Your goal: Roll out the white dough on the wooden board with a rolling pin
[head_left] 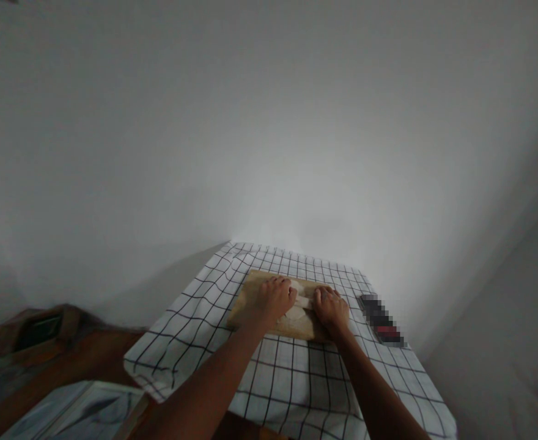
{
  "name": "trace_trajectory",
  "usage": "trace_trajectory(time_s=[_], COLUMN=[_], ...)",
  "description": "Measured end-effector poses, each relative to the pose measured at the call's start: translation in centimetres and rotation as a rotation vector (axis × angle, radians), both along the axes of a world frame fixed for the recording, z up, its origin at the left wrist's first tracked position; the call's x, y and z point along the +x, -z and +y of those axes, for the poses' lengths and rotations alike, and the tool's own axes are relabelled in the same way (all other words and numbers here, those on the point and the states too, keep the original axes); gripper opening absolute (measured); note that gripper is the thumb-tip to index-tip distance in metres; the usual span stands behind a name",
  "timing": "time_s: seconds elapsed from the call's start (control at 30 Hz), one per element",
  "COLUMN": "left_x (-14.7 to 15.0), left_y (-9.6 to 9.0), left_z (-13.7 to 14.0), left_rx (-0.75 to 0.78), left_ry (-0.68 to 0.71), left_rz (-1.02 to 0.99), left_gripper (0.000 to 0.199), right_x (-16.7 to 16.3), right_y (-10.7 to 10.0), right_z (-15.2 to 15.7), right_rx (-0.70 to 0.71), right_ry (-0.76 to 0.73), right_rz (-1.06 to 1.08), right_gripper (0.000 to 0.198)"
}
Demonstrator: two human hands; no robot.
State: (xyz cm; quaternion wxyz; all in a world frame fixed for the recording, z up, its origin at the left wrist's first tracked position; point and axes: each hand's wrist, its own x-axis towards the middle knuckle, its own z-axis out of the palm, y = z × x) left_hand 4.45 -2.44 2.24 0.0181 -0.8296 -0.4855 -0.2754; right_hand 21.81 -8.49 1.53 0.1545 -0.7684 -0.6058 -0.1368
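Observation:
A wooden board point(244, 304) lies on the table, with a flat, pale piece of dough point(293, 319) on it. Across the dough rests a light-coloured rolling pin point(304, 302), its middle showing between my hands. My left hand point(276, 297) is closed over the pin's left end, the fingers curled. At the other end, my right hand point(332, 307) wraps round it. Both ends of the pin are hidden under my hands, and part of the dough is covered too.
A white tablecloth with black checks point(278, 373) covers the table. A dark, blurred-out flat object point(379, 319) lies right of the board. Pale walls point(269, 122) rise behind and to the right. At lower left are a brown wooden piece point(104, 354) and a light panel point(74, 412).

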Motion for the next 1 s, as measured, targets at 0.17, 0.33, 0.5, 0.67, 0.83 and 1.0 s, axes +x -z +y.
trace_trajectory(time_s=[0.17, 0.33, 0.5, 0.67, 0.83, 1.0], left_x=[0.05, 0.07, 0.02, 0.02, -0.05, -0.04], left_y=[0.22, 0.11, -0.04, -0.13, -0.35, -0.42], left_z=[0.15, 0.08, 0.0, -0.03, -0.23, -0.29], left_rx=[0.008, 0.004, -0.004, -0.022, -0.026, -0.035], left_ry=[0.004, 0.005, 0.005, 0.001, -0.001, -0.004], left_rz=[0.0, 0.001, 0.004, 0.006, -0.005, 0.001], left_gripper=[0.026, 0.028, 0.026, 0.027, 0.027, 0.028], right_x=[0.08, 0.01, -0.06, 0.0, 0.05, 0.24], right_y=[0.07, -0.06, -0.21, -0.36, -0.37, -0.09], right_z=[0.06, -0.01, -0.05, -0.05, 0.03, 0.09], right_rx=[0.013, 0.009, -0.003, -0.041, -0.046, -0.042], right_ry=[-0.003, -0.009, -0.003, -0.006, 0.011, 0.004], right_rz=[0.026, 0.022, 0.007, 0.011, 0.02, 0.011], right_gripper=[0.038, 0.036, 0.037, 0.039, 0.039, 0.039])
